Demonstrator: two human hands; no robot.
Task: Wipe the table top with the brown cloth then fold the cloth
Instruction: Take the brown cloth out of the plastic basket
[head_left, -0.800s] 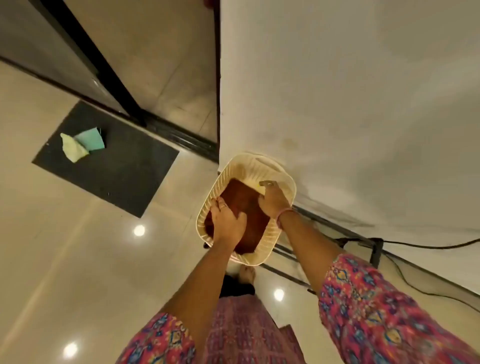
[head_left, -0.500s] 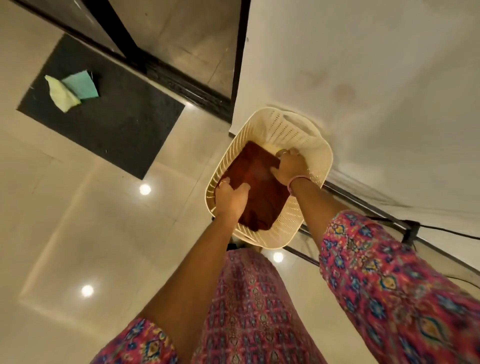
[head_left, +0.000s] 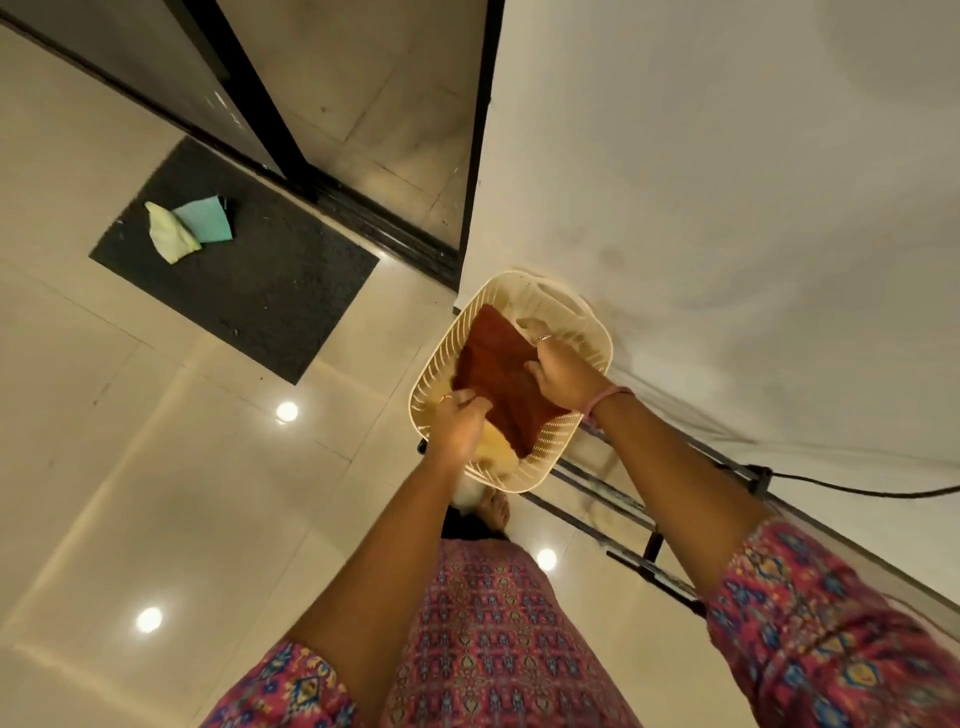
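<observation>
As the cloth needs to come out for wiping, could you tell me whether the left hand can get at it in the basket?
Probably yes: the left hand already touches the cloth in the open basket.

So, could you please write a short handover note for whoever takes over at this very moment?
Left hand: grips the near edge of the brown cloth.
Right hand: grips the cloth's right side.
The cloth lies in the cream basket at the corner of the white table.
Done: nothing that shows; the cloth is only being picked up.
Left: lift it out, wipe the table top, fold the cloth.
</observation>
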